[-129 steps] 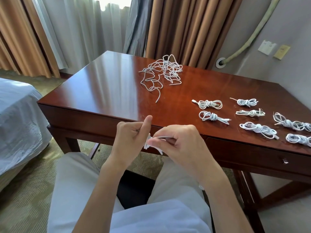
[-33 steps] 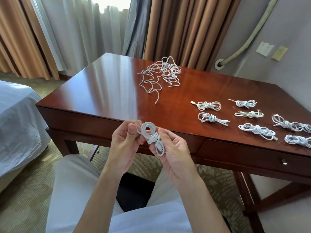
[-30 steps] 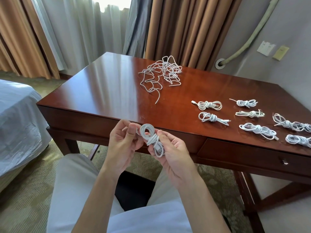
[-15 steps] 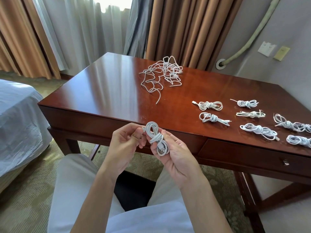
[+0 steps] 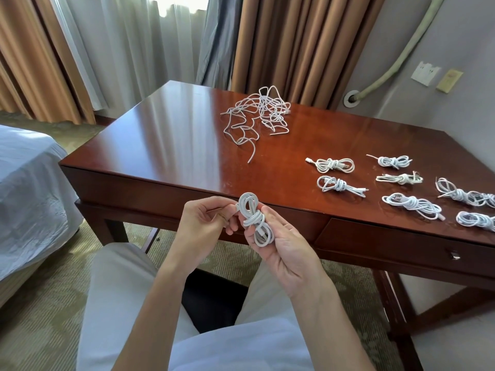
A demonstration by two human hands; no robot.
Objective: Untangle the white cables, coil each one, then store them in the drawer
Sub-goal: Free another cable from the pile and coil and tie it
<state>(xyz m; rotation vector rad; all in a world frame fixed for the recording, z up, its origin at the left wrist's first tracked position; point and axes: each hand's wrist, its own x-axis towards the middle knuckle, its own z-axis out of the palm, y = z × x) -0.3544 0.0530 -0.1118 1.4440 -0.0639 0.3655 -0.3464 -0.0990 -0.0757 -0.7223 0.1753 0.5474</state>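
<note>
A coiled white cable (image 5: 254, 219), knotted round its middle, sits between both hands in front of the desk's near edge. My right hand (image 5: 281, 245) cradles its lower loops in the palm. My left hand (image 5: 203, 223) pinches the cable's end beside the upper loop. A tangle of loose white cables (image 5: 258, 115) lies at the back middle of the wooden desk (image 5: 166, 135). Several coiled cables (image 5: 333, 165) lie in rows on the desk's right side. The drawer (image 5: 401, 247) under the right part of the desktop is closed.
A bed with grey sheets (image 5: 26, 188) stands to the left. Curtains (image 5: 134, 44) hang behind the desk. A wall with a hose (image 5: 396, 57) and sockets is at the right. My knees and a dark chair seat (image 5: 214, 298) are below the hands.
The cable was being wound in my closed hands; now it is a knotted bundle lying in my right palm, lifted slightly toward the desk edge, my left fingers still on its end.
</note>
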